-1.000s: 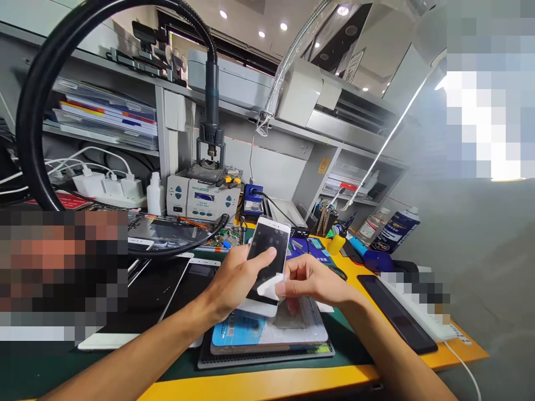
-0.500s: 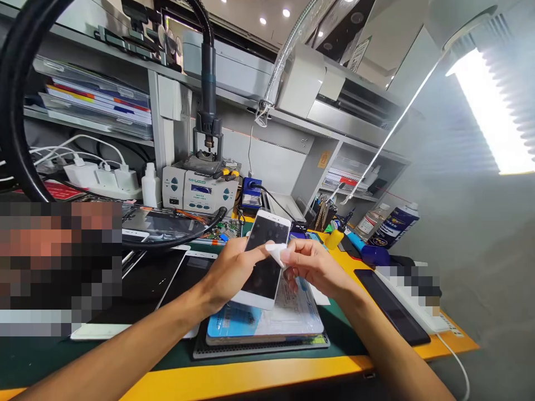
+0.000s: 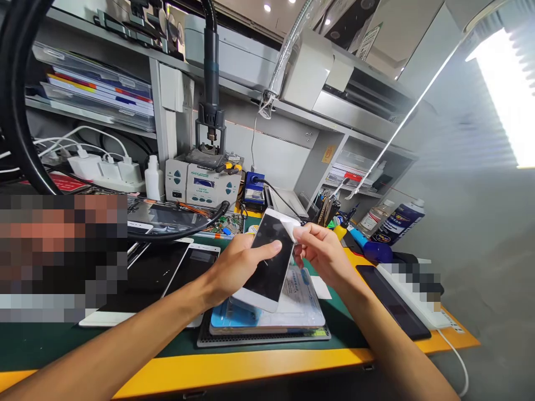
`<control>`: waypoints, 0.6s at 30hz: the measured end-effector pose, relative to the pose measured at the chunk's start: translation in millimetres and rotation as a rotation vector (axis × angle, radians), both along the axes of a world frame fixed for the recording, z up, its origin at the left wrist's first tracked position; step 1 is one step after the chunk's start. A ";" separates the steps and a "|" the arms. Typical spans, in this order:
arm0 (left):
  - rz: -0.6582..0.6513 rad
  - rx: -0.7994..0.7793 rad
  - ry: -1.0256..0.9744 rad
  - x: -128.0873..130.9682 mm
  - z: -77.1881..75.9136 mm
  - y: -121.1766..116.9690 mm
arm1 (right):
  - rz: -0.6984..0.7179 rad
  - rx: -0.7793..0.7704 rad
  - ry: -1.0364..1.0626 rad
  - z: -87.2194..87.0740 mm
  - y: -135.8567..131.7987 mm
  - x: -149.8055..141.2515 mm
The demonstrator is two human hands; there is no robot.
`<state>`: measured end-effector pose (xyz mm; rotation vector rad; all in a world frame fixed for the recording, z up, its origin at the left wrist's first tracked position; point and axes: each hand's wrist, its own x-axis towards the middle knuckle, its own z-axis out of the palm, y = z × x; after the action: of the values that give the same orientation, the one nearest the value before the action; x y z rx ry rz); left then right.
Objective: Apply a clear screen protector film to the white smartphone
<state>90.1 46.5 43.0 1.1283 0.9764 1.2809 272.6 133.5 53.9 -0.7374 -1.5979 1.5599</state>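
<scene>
My left hand [image 3: 236,270] is closed around a white smartphone [image 3: 270,278], its thumb lying across the dark screen. The phone tilts screen-up above a stack of flat packages [image 3: 292,314]. Between the thumb and fingers of my right hand [image 3: 321,248] is a small, thin white wipe [image 3: 290,228], at the upper right edge of the phone. Part of the wipe lies over the screen corner. The back of the phone and most of my left fingers are hidden.
White-framed tablets [image 3: 146,278] lie to the left, beside a pixelated area. Behind stand a soldering station [image 3: 204,184] and a white bottle [image 3: 154,181]. A black phone-like slab [image 3: 393,303], a spray can [image 3: 399,223] and a clear bottle [image 3: 376,217] are at the right.
My right hand has moved right and up with the wipe, from mid-screen to the upper right corner. My left thumb now rests on the screen. The view has shifted slightly.
</scene>
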 end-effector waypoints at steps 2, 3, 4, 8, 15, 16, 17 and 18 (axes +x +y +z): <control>-0.022 -0.035 0.027 0.4 -0.7 -0.7 | -0.039 0.004 0.029 1.4 4.1 1.6; -0.027 -0.048 0.039 0.4 -1.0 -1.0 | -0.052 0.003 0.040 1.7 5.4 2.1; -0.030 -0.056 0.049 0.5 -1.2 -1.2 | -0.059 0.001 0.049 1.8 6.2 2.6; 0.004 -0.038 0.056 1.0 0.0 -1.7 | 0.002 -0.021 0.027 0.1 4.2 3.8; 0.033 -0.012 -0.018 -0.9 0.9 0.3 | 0.156 -0.005 -0.119 -4.8 -2.2 1.4; 0.001 -0.045 -0.027 -1.1 0.7 -0.1 | 0.108 0.022 -0.094 -4.3 -0.6 1.6; -0.038 -0.079 -0.034 -1.1 0.5 -0.7 | 0.057 0.045 -0.064 -3.3 1.7 2.4; -0.076 -0.106 -0.040 -0.9 0.4 -1.5 | 0.017 0.061 -0.036 -2.1 4.4 3.6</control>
<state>89.2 45.0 43.4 1.0448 0.9515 1.1731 276.1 137.8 51.8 -0.7242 -1.6748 1.5106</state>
